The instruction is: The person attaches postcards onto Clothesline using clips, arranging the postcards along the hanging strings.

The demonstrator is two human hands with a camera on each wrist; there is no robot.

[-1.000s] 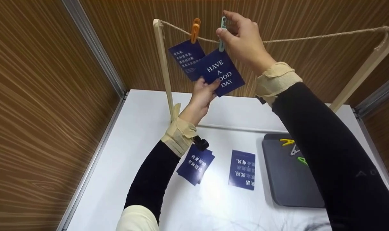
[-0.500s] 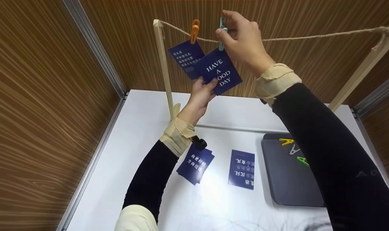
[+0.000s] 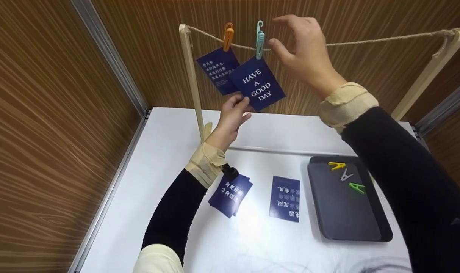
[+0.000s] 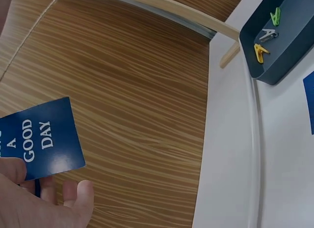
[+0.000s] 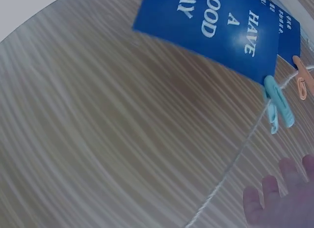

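Head view: right hand [image 3: 309, 53] has come off the teal clothespin [image 3: 259, 40], which it pinched half a second ago; fingers now spread loose just right of the peg, gripping nothing. Peg stays clamped on the twine line [image 3: 385, 39] with the "HAVE A GOOD DAY" card [image 3: 257, 84] hanging from it, tilted, top corner in the peg

Left hand [image 3: 232, 117] remains at the card's lower corner; fingertips and thumb seem to pinch that corner lightly. Left wrist view agrees: thumb overlaps the card's [image 4: 41, 139] lower edge, other fingers behind it. Hold looks slacker than a second ago, though whether it bears any weight cannot be told

Right wrist view: teal clothespin [image 5: 278, 107] sits astride the twine, card [image 5: 216, 34] below it, fingertips [image 5: 282, 188] clear of both

Orange clothespin [image 3: 228, 36] and its card [image 3: 216, 70] just left on the same line, unchanged, the two cards overlapping at their edges

Judgement: peg now carries the card without the right hand, so the pinning step reads as done for this card; only the left hand's release is left

On the white table [image 3: 169, 151]: a small stack of blue cards [image 3: 230, 193] and a single blue card [image 3: 285, 198], positions unchanged. Dark tray [image 3: 347, 216] holds yellow [image 3: 337, 165], grey [image 3: 345, 176] and green [image 3: 356, 187] pegs
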